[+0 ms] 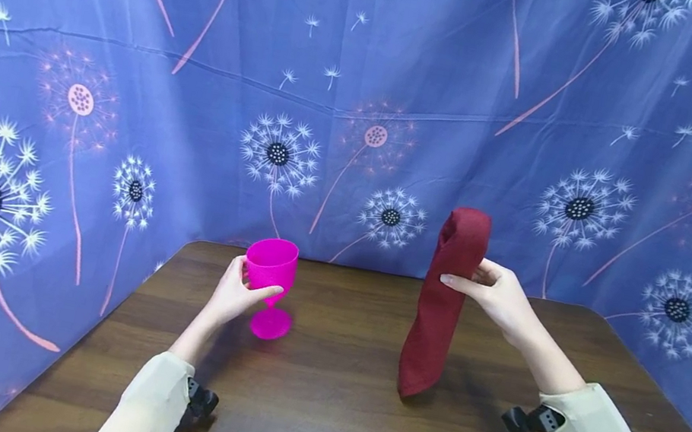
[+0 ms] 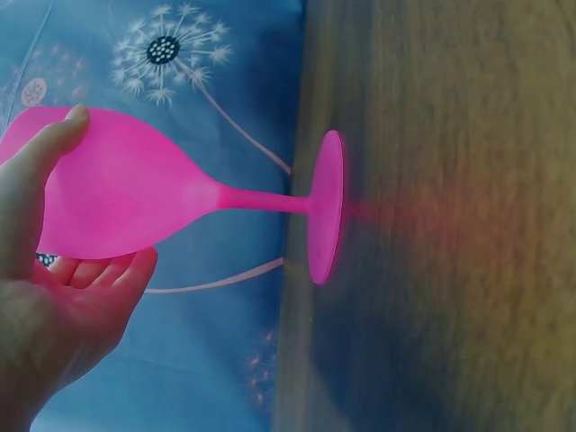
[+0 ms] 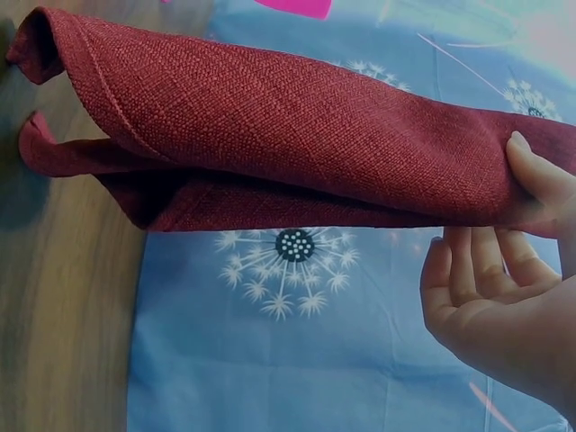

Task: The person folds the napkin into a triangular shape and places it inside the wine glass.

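A bright pink goblet point(image 1: 271, 265) stands upright in the grip of my left hand point(image 1: 233, 294), thumb on the near side of the bowl and fingers round the other. In the left wrist view the goblet's round foot point(image 2: 326, 207) hangs over the tabletop, with a pink glow on the wood below. My right hand point(image 1: 501, 297) pinches a dark red cloth napkin point(image 1: 445, 303) near its upper part. The napkin is folded long and narrow and hangs down. Its loose lower end point(image 3: 54, 90) shows open folds in the right wrist view.
Both hands are over a brown wooden table point(image 1: 318, 412). Behind it and along the sides hangs a blue curtain point(image 1: 376, 44) printed with dandelions. Each sleeve carries a small black wrist camera, the left camera point(image 1: 202, 401) and the right camera point(image 1: 532, 421).
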The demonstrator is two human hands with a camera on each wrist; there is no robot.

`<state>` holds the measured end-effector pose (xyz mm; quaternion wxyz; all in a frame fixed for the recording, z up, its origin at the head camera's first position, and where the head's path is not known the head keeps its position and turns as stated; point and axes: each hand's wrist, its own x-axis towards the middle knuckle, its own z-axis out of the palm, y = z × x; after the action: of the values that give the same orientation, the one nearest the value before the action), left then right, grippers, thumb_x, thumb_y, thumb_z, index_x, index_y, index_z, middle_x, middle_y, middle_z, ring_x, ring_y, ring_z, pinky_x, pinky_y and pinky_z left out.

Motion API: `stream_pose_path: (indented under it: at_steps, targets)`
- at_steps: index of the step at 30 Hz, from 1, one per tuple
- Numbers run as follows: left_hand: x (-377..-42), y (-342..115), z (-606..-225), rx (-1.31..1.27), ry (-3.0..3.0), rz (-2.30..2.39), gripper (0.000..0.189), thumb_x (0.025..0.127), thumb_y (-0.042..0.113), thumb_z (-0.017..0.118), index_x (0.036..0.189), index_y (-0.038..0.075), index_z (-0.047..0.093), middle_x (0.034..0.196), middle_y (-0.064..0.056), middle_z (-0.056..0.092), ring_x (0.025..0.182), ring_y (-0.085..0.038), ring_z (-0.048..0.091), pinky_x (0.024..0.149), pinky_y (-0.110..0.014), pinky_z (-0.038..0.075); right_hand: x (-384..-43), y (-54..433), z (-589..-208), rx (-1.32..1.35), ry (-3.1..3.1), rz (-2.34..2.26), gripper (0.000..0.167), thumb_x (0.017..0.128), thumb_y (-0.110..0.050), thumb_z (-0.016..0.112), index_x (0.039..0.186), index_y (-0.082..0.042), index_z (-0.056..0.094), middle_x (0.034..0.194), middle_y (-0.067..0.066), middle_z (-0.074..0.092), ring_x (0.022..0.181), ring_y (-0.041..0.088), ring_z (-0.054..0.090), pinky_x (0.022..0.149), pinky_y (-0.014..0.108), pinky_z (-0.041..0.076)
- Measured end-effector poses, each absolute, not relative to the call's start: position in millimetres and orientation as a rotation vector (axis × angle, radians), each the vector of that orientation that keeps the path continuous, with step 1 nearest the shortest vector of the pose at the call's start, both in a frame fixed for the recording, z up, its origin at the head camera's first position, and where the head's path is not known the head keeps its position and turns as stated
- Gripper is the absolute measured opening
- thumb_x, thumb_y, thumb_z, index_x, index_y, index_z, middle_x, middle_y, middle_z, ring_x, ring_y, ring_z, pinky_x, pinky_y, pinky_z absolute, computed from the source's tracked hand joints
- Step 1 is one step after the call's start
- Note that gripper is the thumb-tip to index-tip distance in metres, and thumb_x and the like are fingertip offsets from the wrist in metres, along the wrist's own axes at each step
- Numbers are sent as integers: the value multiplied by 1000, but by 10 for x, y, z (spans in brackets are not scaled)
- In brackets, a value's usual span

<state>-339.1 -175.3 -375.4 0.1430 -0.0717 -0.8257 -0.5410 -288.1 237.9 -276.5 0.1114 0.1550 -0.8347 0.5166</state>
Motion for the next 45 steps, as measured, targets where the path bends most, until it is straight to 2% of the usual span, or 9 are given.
stream_pose_path:
  at_steps: [12, 21, 40, 45]
  targets:
    - [-3376, -1556, -3790, -264, -2345, -1651, 74, 72, 17, 80, 127, -3, 34, 120, -18, 45, 110, -36, 56, 95, -44, 47, -2809, 2353, -2748, 417, -2488, 1497, 43, 81, -32, 72, 117, -10, 61, 92, -16, 68, 91, -1, 61, 85, 22, 43]
    - [-3350, -1407, -3812, -307, -2332, -1681, 75, 71, 16, 81, 127, -3, 35, 121, -19, 47, 113, -36, 55, 98, -45, 45, -2807, 2357, -2783, 405, -2482, 1468, 42, 81, -32, 73, 115, -11, 62, 89, -16, 68, 88, 0, 61, 83, 21, 44]
    - [-3339, -1039, -3799, -461, -2297, -1753, 72, 71, 14, 81, 125, -1, 35, 120, -18, 48, 110, -34, 58, 93, -41, 48, -2797, 2407, -2721, 406, -2479, 1410, 43, 80, -34, 73, 115, -12, 62, 89, -18, 69, 88, -1, 62, 81, 19, 43]
    - [-3331, -983, -3802, -498, -2321, -1750, 70, 72, 12, 79, 125, -1, 35, 119, -19, 51, 107, -32, 59, 89, -40, 50, -2796, 2431, -2693, 405, -2485, 1389, 48, 81, -34, 73, 119, -10, 60, 91, -19, 68, 89, -3, 61, 80, 18, 43]
